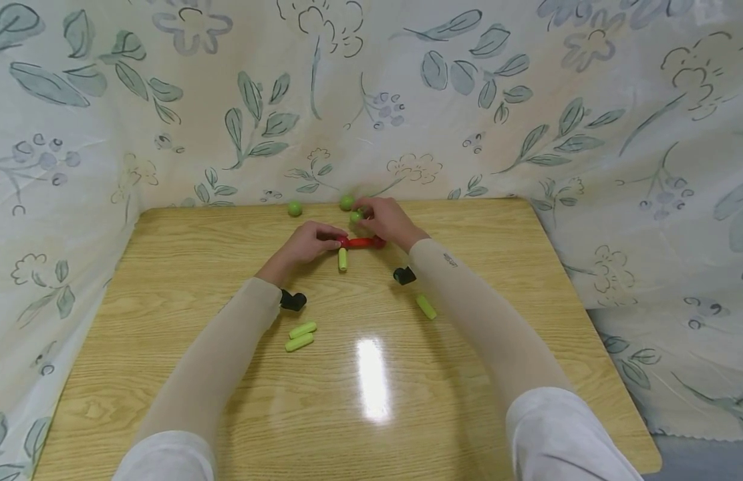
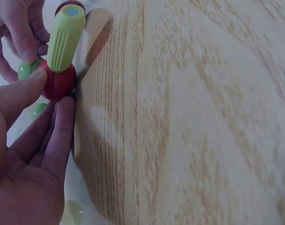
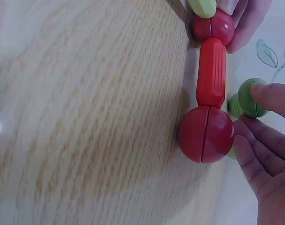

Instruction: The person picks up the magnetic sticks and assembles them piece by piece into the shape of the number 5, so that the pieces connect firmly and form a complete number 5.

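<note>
A red stick point(image 3: 211, 72) joins two red balls on the table, near its far edge. Thumb and fingers of my left hand point(image 1: 308, 242) pinch the left red ball point(image 2: 60, 85). A yellow-green stick point(image 2: 66, 40) is attached to that same ball and points toward the near side. The other red ball point(image 3: 206, 134) sits at the stick's right end, beside my right wrist. My right hand point(image 1: 391, 219) pinches a green ball point(image 3: 251, 97) between thumb and fingers, just beyond the red stick and apart from it.
Two more green balls, one on the left point(image 1: 294, 208) and one nearer the right hand point(image 1: 347, 202), lie along the table's back edge. Loose yellow-green sticks lie in front: a pair point(image 1: 299, 342) at left, one point(image 1: 426, 306) by the right forearm. A patterned cloth point(image 1: 347, 100) hangs behind.
</note>
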Tool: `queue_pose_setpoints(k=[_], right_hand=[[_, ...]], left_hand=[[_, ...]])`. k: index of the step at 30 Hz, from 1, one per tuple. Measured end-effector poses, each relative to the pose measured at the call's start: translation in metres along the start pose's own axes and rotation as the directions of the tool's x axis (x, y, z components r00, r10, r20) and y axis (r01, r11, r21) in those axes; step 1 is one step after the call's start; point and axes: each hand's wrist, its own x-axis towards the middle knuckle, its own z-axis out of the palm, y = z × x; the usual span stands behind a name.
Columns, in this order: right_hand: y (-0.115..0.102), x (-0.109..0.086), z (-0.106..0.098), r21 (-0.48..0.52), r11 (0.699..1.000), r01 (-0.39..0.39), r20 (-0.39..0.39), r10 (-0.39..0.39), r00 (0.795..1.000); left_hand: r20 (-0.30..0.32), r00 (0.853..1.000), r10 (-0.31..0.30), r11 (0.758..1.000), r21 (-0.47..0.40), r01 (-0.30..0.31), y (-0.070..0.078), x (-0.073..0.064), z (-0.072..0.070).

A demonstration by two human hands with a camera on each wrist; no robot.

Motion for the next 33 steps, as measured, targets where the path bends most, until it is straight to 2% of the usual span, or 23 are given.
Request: queue_pose_setpoints(k=[8, 18, 33], right_hand=[[0.001, -0.002, 0.001, 0.016, 1.000, 0.022, -0.004, -0.022, 1.000], [-0.002, -0.009, -0.002, 0.031, 1.000, 0.006, -0.005, -0.006, 1.000], [0.004, -0.019, -0.003, 0.081, 0.996, 0.031, -0.032, -0.028, 0.999]], left_hand=[[-0.002, 1.000, -0.015, 1.000, 0.004, 0.015, 0.000, -0.001, -0.001], [-0.007, 1.000, -0.008, 1.000, 0.003, 0.008, 0.001, -0.001, 0.000], [-0.005, 1.000, -0.024, 1.000, -0.011, 0.024, 0.001, -0.002, 0.000]])
